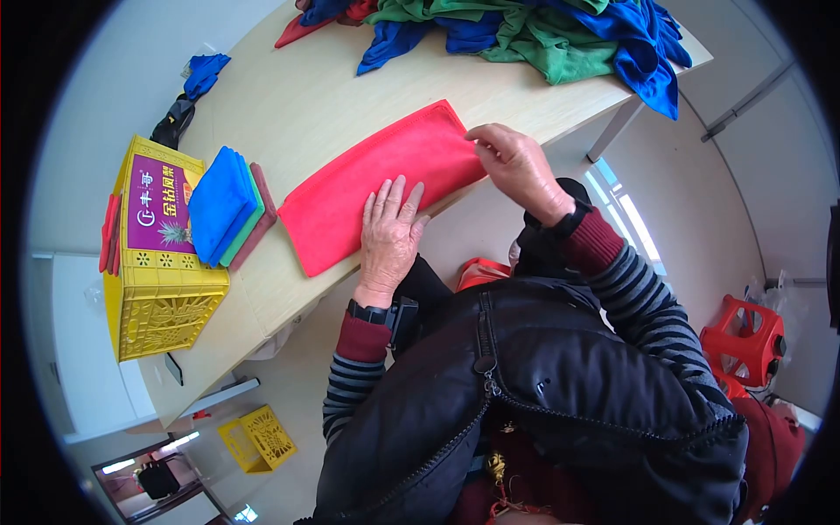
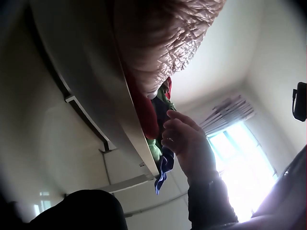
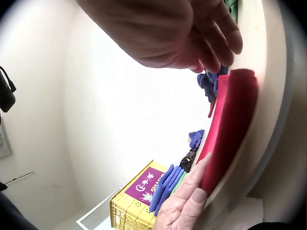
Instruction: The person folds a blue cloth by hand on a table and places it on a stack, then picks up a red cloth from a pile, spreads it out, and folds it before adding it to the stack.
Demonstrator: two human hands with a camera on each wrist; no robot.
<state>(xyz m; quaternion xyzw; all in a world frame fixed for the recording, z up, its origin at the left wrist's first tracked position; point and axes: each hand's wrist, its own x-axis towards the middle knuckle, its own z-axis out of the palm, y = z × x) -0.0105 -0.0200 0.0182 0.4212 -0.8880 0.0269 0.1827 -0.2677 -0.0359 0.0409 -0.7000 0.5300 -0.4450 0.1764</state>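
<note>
A red cloth point(image 1: 350, 192), folded into a long flat strip, lies along the front edge of the table. My left hand point(image 1: 390, 234) rests on its lower edge with the fingers spread fairly straight. At the cloth's right end is my right hand point(image 1: 523, 175), its fingers bent loosely. The right wrist view shows that right hand point(image 3: 187, 36) just above the end of the folded red cloth point(image 3: 235, 115), with nothing between its fingers. In the left wrist view, the left hand point(image 2: 163, 43) covers most of the cloth.
A heap of blue and green cloths point(image 1: 551, 44) lies at the table's far side. To the left, a yellow crate point(image 1: 171, 311) stands beside folded blue cloths point(image 1: 223, 201), with green and brown ones next to them. A red stool point(image 1: 744, 341) is on the floor at right.
</note>
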